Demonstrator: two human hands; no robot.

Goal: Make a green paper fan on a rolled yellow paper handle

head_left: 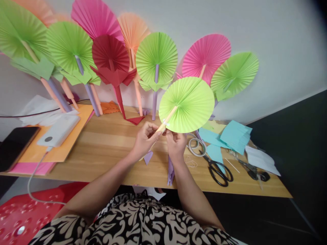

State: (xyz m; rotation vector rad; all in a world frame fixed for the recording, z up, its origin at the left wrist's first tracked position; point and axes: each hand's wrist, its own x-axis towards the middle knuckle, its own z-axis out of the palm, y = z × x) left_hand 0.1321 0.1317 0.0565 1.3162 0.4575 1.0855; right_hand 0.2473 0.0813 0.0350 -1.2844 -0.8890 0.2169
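A round, pleated green paper fan (191, 102) with a pale orange rolled-paper stick (168, 117) is held up above the table. My left hand (146, 137) pinches the lower part of the stick between thumb and fingers. Close beside it, my right hand (176, 141) is closed at the fan's lower edge where it meets the stick; its fingertips are partly hidden. Beneath the hands lie a small purple paper scrap (148, 157) and folded purple paper (170, 172). Rolls of tape (197, 147) rest just right of my right hand.
Several finished paper fans, such as a dark red one (111, 56), lean against the wall. Black scissors (219, 172), a second pair (255, 173) and blue paper (236, 136) lie at the right. A white power bank (58, 130) and a phone (16, 146) sit on the left.
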